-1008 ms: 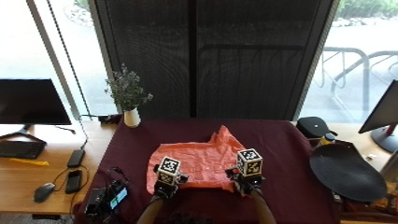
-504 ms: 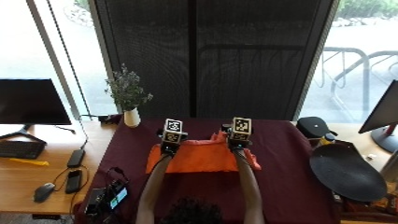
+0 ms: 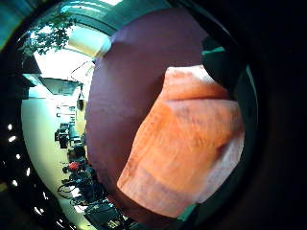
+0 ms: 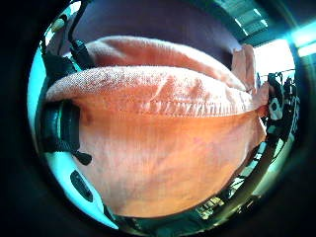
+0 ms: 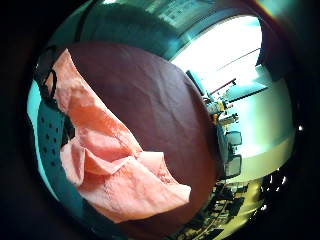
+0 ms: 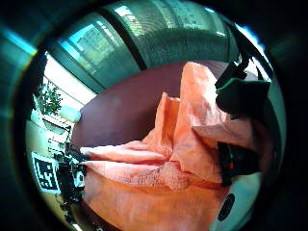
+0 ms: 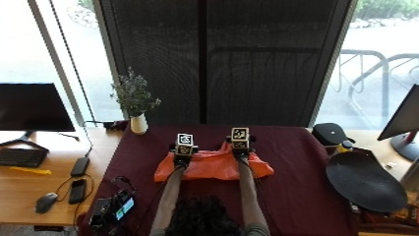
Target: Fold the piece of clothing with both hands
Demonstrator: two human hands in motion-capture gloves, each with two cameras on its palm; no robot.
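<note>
An orange garment (image 7: pixel 213 167) lies folded over itself on the maroon table (image 7: pixel 294 187), a wide strip in front of the person. My left hand (image 7: pixel 184 156) and right hand (image 7: pixel 240 148) are at its far edge, side by side. The left thumb side palm view shows the hemmed edge of the garment (image 4: pixel 168 143) running across the palm, with dark fingers (image 4: pixel 59 123) curled round it. In the right thumb side palm view the fingers (image 6: pixel 240 96) pinch bunched folds of the garment (image 6: pixel 159 192). The garment (image 5: pixel 115 170) hangs over bare table (image 5: pixel 150 90).
A white vase with a plant (image 7: pixel 136 108) stands at the table's far left corner. A black round disc (image 7: pixel 365 181) lies at the right edge, with a dark bag (image 7: pixel 330 133) and a small bottle (image 7: pixel 345 146) behind it. A device with a screen (image 7: pixel 114 209) sits near front left.
Both hands lifted the garment's near edge and carried it over to the far side. The garment went from spread out to a folded strip, and the hands have come down a little.
</note>
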